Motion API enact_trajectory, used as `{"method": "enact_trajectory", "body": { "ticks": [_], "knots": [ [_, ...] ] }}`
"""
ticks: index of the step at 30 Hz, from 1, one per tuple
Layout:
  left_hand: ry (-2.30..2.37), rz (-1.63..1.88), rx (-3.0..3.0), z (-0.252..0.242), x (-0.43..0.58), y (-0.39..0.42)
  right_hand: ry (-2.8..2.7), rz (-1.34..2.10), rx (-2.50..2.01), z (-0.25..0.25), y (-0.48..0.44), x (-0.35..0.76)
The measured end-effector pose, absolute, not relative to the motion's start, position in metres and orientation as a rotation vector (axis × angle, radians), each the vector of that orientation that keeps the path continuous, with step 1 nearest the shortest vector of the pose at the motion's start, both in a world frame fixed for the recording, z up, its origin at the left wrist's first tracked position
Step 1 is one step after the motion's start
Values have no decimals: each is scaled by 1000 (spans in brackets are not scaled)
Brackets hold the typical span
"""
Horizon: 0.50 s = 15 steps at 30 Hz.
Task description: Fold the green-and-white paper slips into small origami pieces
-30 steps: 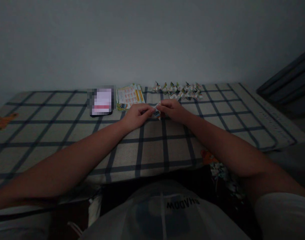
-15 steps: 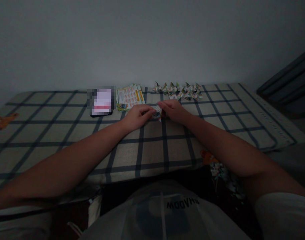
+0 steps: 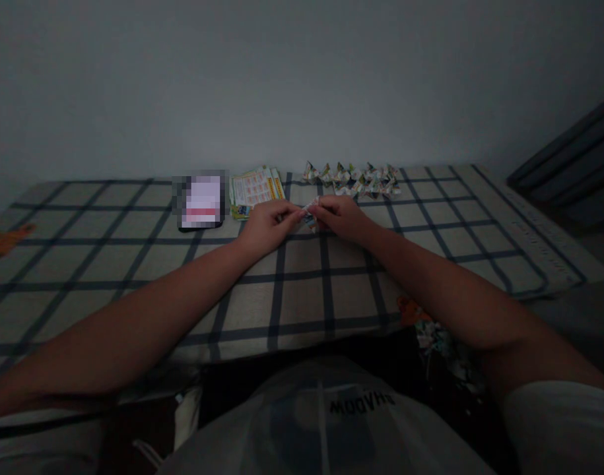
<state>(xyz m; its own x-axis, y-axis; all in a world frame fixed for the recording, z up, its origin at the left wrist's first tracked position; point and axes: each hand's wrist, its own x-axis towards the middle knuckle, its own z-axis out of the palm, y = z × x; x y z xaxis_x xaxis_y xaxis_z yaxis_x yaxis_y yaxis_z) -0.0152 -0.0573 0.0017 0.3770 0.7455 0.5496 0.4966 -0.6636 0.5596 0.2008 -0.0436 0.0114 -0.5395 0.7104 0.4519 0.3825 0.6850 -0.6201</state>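
Note:
Between my two hands is a small folded piece of printed paper (image 3: 310, 221), held just above the checked cloth. My left hand (image 3: 269, 224) pinches its left side between thumb and fingers. From the other side, my right hand (image 3: 345, 218) grips it with thumb and index finger closed. The fingers cover part of the paper, so its full shape is hidden. Behind my right hand lies a group of folded paper pieces (image 3: 366, 181) in the same print. A stack of printed leaflets (image 3: 255, 188) rests just beyond my left hand.
A phone (image 3: 201, 201) with a blurred screen lies left of the leaflets. The checked tablecloth (image 3: 302, 297) covers the table up to a grey wall (image 3: 302, 86). Below the right forearm, paper scraps (image 3: 445, 349) show beneath the table edge.
The folded paper has been turned between my fingers, and more of it shows above the fingertips. Both hands have shifted only slightly; everything else stays put.

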Motion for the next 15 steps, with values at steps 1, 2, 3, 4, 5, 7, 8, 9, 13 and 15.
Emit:
{"method": "enact_trajectory", "body": {
  "ticks": [1,2,3,4,5,7,8,9,13,15],
  "knots": [
    [1092,1182,2323,2,-16,-57,-2185,631,-831,10,-43,201],
    [1089,1192,2310,1,-16,-57,-2187,681,-823,9,-42,201],
    [1084,1203,2301,2,-16,-57,-2190,736,-813,7,-42,201],
    [1082,1215,2296,2,-17,-57,-2195,783,-803,6,-41,201],
    [1081,1222,2295,2,-17,-57,-2201,805,-792,5,-41,200],
    [1082,1216,2299,3,-17,-58,-2211,768,-778,4,-41,200],
    [1083,1209,2301,3,-17,-58,-2215,725,-774,5,-41,200],
    [1084,1202,2303,4,-16,-58,-2216,687,-775,6,-41,200],
    [1094,1200,2278,5,-16,-59,-2202,705,-816,9,-42,199],
    [1124,1216,2254,6,-16,-59,-2196,778,-832,8,-42,200]
  ]
}}
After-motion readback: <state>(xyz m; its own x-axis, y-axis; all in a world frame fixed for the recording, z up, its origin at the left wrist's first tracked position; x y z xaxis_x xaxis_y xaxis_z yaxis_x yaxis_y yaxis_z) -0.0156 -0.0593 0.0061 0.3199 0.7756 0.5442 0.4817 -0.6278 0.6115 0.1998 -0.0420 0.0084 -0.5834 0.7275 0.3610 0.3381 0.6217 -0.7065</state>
